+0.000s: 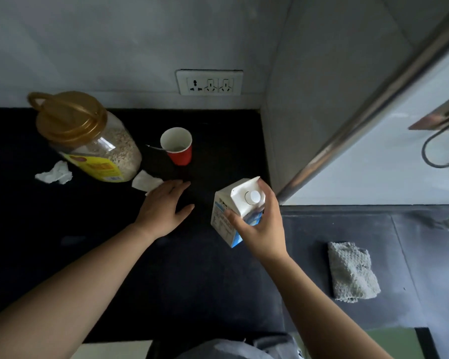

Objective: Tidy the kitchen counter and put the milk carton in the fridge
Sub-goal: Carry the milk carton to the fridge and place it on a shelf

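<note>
A white and blue milk carton (224, 216) with a white screw cap stands at the right end of the black counter (62, 242). My right hand (262, 226) grips it from above and from the right, fingers curled round its top. My left hand (163, 206) lies flat on the counter to the carton's left, fingers straight, its fingertips beside a crumpled white tissue (145, 183). A red paper cup (178, 146) with a spoon in it stands behind my left hand. Another crumpled tissue (55, 173) lies at the left.
A large clear jar of oats (88, 141) with a gold lid stands at the back left. A wall socket (210, 82) is on the back wall. Right of the counter a grey wall, a metal pole (360, 120) and a floor with a grey rag (351, 273).
</note>
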### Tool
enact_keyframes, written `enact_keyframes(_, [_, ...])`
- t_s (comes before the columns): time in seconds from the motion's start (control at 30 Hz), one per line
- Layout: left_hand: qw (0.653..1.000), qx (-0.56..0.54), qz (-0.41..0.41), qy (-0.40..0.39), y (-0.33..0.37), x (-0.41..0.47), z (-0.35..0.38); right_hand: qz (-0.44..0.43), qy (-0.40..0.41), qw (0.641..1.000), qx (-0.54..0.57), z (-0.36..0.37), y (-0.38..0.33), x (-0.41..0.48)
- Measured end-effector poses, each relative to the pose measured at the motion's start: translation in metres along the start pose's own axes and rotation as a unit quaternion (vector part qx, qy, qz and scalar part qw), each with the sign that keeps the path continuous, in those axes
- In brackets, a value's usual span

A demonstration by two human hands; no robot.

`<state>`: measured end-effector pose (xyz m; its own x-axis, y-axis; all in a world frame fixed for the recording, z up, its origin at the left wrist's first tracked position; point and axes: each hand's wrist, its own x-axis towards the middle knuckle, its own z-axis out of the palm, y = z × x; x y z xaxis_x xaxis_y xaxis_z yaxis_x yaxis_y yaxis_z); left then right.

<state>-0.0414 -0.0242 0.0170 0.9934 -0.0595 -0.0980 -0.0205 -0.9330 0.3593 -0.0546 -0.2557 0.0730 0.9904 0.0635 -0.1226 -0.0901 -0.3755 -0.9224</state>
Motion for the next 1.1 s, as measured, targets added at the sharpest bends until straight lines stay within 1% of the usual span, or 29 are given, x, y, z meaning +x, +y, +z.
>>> enact_keyframes(0.1, [0.993, -0.092, -0.054, 0.040, 0.018, -0.036, -0.008, -0.007, -0.043, 0.999, 0.003, -0.007, 0.004, -0.015])
enact_keyframes(0.17, [0.983, -0.142, -0.093, 0.073, 0.028, -0.069, -0.008, -0.011, -0.081, 0.997, 0.005, -0.009, 0.009, -0.027])
enact_keyframes(0.23, [0.962, -0.199, -0.156, 0.107, 0.039, -0.109, -0.007, -0.019, -0.118, 0.993, 0.003, -0.009, 0.013, -0.042])
enact_keyframes(0.3, [0.933, -0.252, -0.219, 0.133, 0.051, -0.150, -0.003, -0.027, -0.162, 0.986, -0.004, -0.006, 0.015, -0.056])
enact_keyframes(0.37, [0.908, -0.281, -0.268, 0.158, 0.062, -0.192, 0.001, -0.035, -0.212, 0.976, -0.017, 0.000, 0.014, -0.072])
enact_keyframes(0.47, [0.878, -0.298, -0.325, 0.186, 0.073, -0.249, 0.011, -0.053, -0.290, 0.954, -0.049, 0.012, 0.008, -0.094])
enact_keyframes(0.57, [0.852, -0.298, -0.373, 0.215, 0.077, -0.306, 0.020, -0.070, -0.368, 0.924, -0.072, 0.033, 0.002, -0.117])
enact_keyframes(0.7, [0.794, -0.310, -0.450, 0.267, 0.075, -0.381, 0.028, -0.118, -0.446, 0.882, -0.098, 0.068, -0.009, -0.159])
enact_keyframes(0.83, [0.732, -0.332, -0.505, 0.313, 0.074, -0.459, 0.037, -0.169, -0.487, 0.851, -0.103, 0.109, -0.017, -0.219])
enact_keyframes(0.93, [0.688, -0.350, -0.539, 0.337, 0.064, -0.529, 0.042, -0.177, -0.518, 0.828, -0.116, 0.147, -0.020, -0.273])
enact_keyframes(1.03, [0.655, -0.339, -0.574, 0.355, 0.050, -0.608, 0.042, -0.199, -0.554, 0.797, -0.134, 0.190, -0.025, -0.332])
enact_keyframes(1.1, [0.627, -0.327, -0.605, 0.367, 0.042, -0.660, 0.044, -0.214, -0.585, 0.769, -0.143, 0.221, -0.029, -0.373])
